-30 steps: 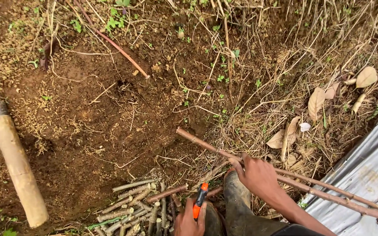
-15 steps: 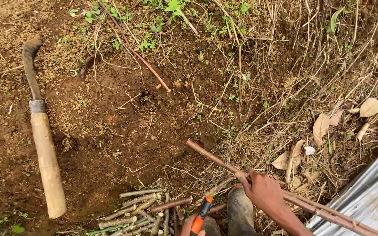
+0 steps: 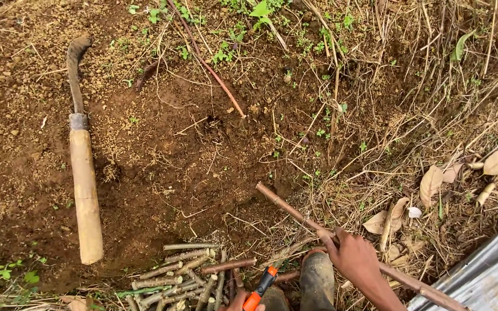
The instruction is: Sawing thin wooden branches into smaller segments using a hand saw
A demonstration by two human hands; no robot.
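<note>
Bare brown soil (image 3: pixel 162 155) carried wooden-handled curved tool (image 3: pixel 85 190), heap of cut sticks (image 3: pixel 185 276), dry leaves (image 3: pixel 433 181), scattered twigs.

Landmark: pile of cut sticks (image 3: pixel 188 273) at bottom centre. Wooden-handled tool (image 3: pixel 83 167) lies on soil left of pile, blade end away. Boot (image 3: pixel 317 282) just right of pile. Right hand (image 3: pixel 357 260) beyond boot, on long stem (image 3: pixel 341 242) running up-left to lower-right. Metal sheet (image 3: pixel 485 276) far right. Left hand (image 3: pixel 243 302) below pile's right edge, with cutter (image 3: pixel 260 288).
</note>
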